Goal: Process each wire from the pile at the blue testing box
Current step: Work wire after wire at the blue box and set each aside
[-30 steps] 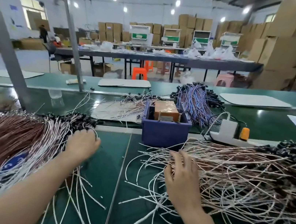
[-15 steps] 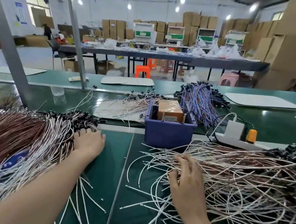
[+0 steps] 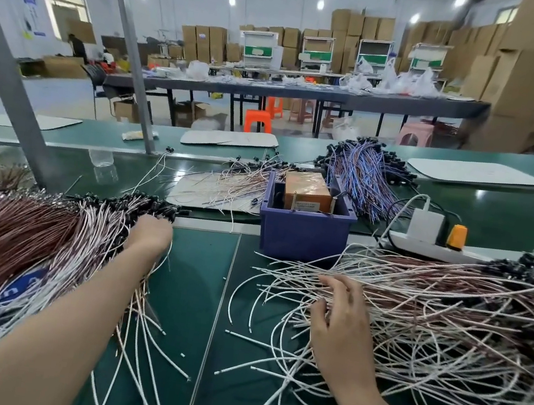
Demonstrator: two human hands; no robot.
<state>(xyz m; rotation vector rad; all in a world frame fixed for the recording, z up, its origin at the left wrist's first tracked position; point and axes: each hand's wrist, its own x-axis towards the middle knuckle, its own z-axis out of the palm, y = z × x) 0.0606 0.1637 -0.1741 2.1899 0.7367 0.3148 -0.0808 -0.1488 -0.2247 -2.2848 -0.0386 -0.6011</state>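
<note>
The blue testing box (image 3: 302, 233) stands in the middle of the green bench with an orange block (image 3: 307, 192) inside it. A loose pile of white and brown wires (image 3: 432, 314) spreads over the right side. My right hand (image 3: 339, 320) lies on its near-left edge, fingers bent down among the wire ends; whether it pinches one is hidden. A tidier bundle of brown and white wires (image 3: 20, 241) lies at the left. My left hand (image 3: 150, 233) rests against the black-tipped ends of that bundle, fingers curled out of sight.
A white power strip (image 3: 432, 248) with a plug and an orange cap lies right of the box. Blue and white wires (image 3: 366, 175) are heaped behind it, thin wires on a white sheet (image 3: 212, 187) to the box's left. A grey post (image 3: 9, 87) stands far left.
My left hand has slid a little further up into the black wire ends. My right hand's fingers have curled down into the right pile's edge.
</note>
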